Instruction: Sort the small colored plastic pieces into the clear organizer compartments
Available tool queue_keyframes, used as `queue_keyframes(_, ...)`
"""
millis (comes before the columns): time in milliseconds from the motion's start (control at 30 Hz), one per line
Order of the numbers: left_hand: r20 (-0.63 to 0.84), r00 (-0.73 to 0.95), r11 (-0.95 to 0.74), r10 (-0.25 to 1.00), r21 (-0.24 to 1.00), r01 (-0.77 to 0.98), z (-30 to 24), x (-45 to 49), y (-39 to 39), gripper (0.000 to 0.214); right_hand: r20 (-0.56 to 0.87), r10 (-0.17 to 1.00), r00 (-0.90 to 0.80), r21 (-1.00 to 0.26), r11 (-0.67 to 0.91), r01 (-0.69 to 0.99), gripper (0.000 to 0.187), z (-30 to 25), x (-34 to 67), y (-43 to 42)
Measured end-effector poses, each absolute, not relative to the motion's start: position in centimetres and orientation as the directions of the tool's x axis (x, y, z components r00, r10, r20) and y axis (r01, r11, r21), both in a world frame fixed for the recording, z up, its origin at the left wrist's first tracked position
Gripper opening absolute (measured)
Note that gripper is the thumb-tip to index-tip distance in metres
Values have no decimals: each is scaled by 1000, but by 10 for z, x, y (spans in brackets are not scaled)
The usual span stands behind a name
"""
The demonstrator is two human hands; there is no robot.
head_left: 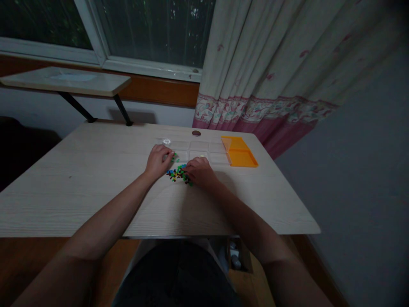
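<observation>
A small pile of tiny colourful plastic pieces (175,174), in blue, green, yellow and dark brown, lies on the table in front of me. My right hand (202,171) reaches into the pile's right side with fingers bent together; whatever they pinch is hidden. My left hand (157,162) rests at the near left part of a clear compartment tray (198,146), its fingers curled towards the thumb. Small green pieces (175,157) show right at its fingertips, in or over a tray compartment. Whether the left fingers grip one of them is too small to make out.
An orange translucent lid or case (243,152) lies open at the tray's right end. Behind the tray is a round brown disc (196,133) on the pale wooden table (96,192). A raised shelf (67,81) stands back left; a curtain (255,102) hangs behind.
</observation>
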State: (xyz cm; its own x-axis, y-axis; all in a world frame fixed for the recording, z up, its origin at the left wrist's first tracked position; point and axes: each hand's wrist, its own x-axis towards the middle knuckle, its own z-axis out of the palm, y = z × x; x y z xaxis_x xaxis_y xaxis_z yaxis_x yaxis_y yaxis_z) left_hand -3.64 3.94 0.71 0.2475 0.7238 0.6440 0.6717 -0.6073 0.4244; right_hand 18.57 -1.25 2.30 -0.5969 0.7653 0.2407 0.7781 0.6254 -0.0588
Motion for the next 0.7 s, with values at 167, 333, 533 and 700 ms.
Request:
queue_keyframes(167,648,240,-604,723,423,675,8,-36,40,29,257,764,-593,-56,624,780,20,25,182,-15)
queue_keyframes(333,652,228,-596,723,422,683,4,-37,43,30,337,775,-534,-218,616,757,12,14,187,-8)
queue_keyframes(533,615,181,-533,767,453,715,-1,-40,46,25,435,788,-435,-331,589,737,11,6,196,-1)
queue_keyframes(700,608,174,-515,775,448,731,-2,-39,46,21,521,789,-326,-365,551,750,12,6,199,0)
